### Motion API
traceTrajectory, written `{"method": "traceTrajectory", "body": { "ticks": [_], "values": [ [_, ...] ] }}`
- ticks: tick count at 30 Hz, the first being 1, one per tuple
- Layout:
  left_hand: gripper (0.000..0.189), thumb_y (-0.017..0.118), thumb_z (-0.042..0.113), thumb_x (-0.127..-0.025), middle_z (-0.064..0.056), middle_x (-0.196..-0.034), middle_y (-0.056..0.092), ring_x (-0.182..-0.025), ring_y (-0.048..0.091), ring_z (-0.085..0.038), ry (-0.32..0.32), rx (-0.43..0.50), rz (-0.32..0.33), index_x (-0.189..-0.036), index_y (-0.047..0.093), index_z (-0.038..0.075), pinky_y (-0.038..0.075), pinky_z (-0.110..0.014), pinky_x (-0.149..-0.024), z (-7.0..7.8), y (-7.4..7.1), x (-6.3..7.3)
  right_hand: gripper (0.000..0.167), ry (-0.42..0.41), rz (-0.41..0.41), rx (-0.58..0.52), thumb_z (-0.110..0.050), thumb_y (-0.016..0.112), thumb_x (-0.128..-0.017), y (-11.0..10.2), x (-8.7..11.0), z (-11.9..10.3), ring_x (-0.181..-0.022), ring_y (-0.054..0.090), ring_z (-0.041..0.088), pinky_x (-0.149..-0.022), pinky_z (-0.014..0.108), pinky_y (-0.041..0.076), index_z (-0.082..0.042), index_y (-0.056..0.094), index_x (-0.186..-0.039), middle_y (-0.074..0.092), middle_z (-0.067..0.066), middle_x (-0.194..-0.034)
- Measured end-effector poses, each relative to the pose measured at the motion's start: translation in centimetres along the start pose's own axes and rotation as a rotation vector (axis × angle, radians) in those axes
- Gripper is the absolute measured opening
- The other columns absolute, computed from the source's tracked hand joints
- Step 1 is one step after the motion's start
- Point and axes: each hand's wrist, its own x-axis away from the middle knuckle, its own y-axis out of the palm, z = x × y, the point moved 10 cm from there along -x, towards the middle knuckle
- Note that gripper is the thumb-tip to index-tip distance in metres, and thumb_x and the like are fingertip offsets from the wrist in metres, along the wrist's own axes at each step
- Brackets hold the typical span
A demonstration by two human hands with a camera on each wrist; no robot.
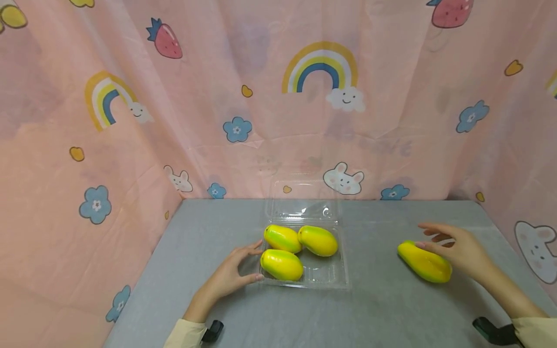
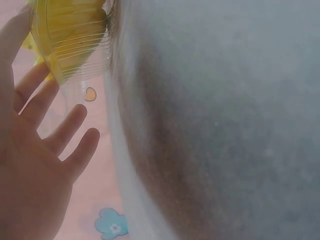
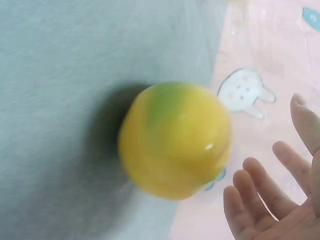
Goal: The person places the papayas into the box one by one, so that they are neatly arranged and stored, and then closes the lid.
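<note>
Head view is showing you first a pink patterned curtain (image 1: 278, 145), which is hanging behind a grey worktop (image 1: 370, 309). On this worktop a clear box (image 1: 324, 276) is standing open, its lid (image 1: 304, 210) rising at the far side. Three yellow-green fruits (image 1: 282, 265) are lying inside: two are occupying the far part and one the near left, leaving the near right corner bare. Your left grip (image 1: 229, 271) is touching the box at its left side, with fingers spread, not clenched. Your right grip (image 1: 463, 249) is hovering released, and it is clearly the nearer one to the loose fruit (image 1: 426, 266). This fruit is lying on the worktop, well apart from the box, to its right. From your right grip it is lying below and to the left, its long axis running aslant from far left to near right. The narrower end is pointing far left, and your right thumb (image 1: 431, 247) is appearing over it; whether they are touching, I cannot tell.
</note>
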Motion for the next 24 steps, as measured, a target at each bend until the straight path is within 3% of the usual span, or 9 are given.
{"method": "traceTrajectory", "body": {
  "ticks": [3,5,7,11,24],
  "values": [
    [0.067,0.08,0.046,-0.079,0.011,-0.16,0.037,-0.145,0.038,-0.026,-0.002,0.002,0.0,-0.139,0.056,0.025,0.033,-0.062,-0.116,0.0,0.0,0.0,0.061,0.005,-0.007,-0.011,-0.04,0.07,-0.09,0.2,0.6,1.1,-0.099,0.063,0.017,-0.073,0.028,0.055,-0.007,0.055,-0.139,0.064,0.027,-0.126],
    [0.067,0.08,0.046,-0.079,0.011,-0.16,0.037,-0.144,0.038,-0.026,-0.002,0.002,0.0,-0.139,0.056,0.025,0.033,-0.061,-0.116,0.1,0.0,0.0,0.064,0.027,-0.036,-0.023,-0.041,0.069,-0.091,0.6,1.0,1.9,-0.104,0.061,0.035,-0.076,0.041,0.056,-0.006,0.052,-0.141,0.061,0.03,-0.128],
    [0.067,0.08,0.046,-0.079,0.012,-0.16,0.037,-0.144,0.039,-0.025,0.003,0.006,0.001,-0.138,0.056,0.024,0.033,-0.06,-0.117,0.1,0.0,0.0,0.067,0.05,-0.061,-0.036,-0.043,0.068,-0.092,1.0,1.3,2.6,-0.107,0.059,0.045,-0.077,0.051,0.055,-0.005,0.049,-0.144,0.058,0.032,-0.13],
    [0.067,0.08,0.046,-0.079,0.013,-0.16,0.037,-0.144,0.039,-0.025,0.0,0.01,-0.001,-0.138,0.056,0.025,0.033,-0.059,-0.117,0.1,0.0,0.1,0.074,0.103,-0.099,-0.029,-0.049,0.067,-0.091,1.9,2.0,3.9,-0.107,0.06,0.045,-0.078,0.055,0.055,-0.005,0.046,-0.146,0.058,0.032,-0.131],
    [0.064,0.08,0.044,-0.079,0.012,-0.16,0.037,-0.145,0.038,-0.024,-0.016,0.007,0.004,-0.137,0.057,0.029,0.033,-0.061,-0.117,0.1,-0.1,0.1,0.08,0.185,-0.157,-0.019,-0.055,0.063,-0.091,3.4,3.2,6.0,-0.108,0.058,0.046,-0.073,0.051,0.054,-0.004,0.041,-0.148,0.05,0.037,-0.136]
  ]
}}
